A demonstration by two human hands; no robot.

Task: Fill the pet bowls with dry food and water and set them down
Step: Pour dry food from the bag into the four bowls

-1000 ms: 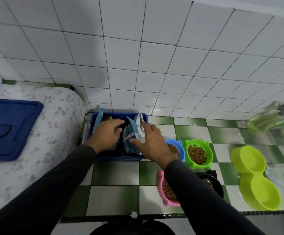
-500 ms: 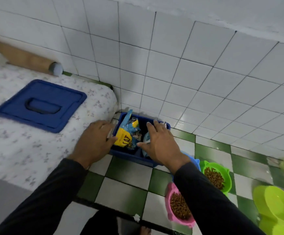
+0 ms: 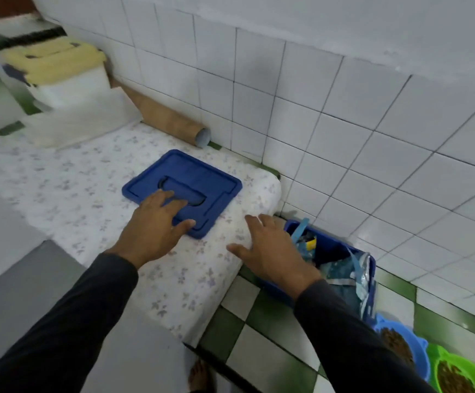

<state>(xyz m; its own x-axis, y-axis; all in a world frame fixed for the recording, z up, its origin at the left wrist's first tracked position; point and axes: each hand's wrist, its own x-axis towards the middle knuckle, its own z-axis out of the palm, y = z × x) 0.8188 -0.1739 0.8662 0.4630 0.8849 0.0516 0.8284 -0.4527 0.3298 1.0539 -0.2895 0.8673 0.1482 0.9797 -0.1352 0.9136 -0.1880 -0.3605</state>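
Note:
A blue storage box [image 3: 331, 248] stands on the floor against the tiled wall, with pet food bags [image 3: 344, 272] inside it. Its blue lid [image 3: 185, 188] lies on the flowered mattress. My left hand [image 3: 154, 225] rests spread on the lid's near corner, fingers apart and not closed round it. My right hand [image 3: 270, 251] hovers open over the mattress edge, just left of the box. At the bottom right a blue bowl [image 3: 412, 353] and a green bowl [image 3: 457, 375] both hold brown kibble.
The flowered mattress [image 3: 89, 188] fills the left half. A cardboard tube [image 3: 174, 120] lies along the wall. A white container with a yellow lid [image 3: 60, 72] stands at the far left. The floor is green and white tiles [image 3: 259, 327]. My bare foot [image 3: 199, 375] shows at the bottom.
Both hands left the blue box and moved left to the mattress. My left hand now lies on the blue lid. The view swung left, and the pink and double bowls dropped out of sight.

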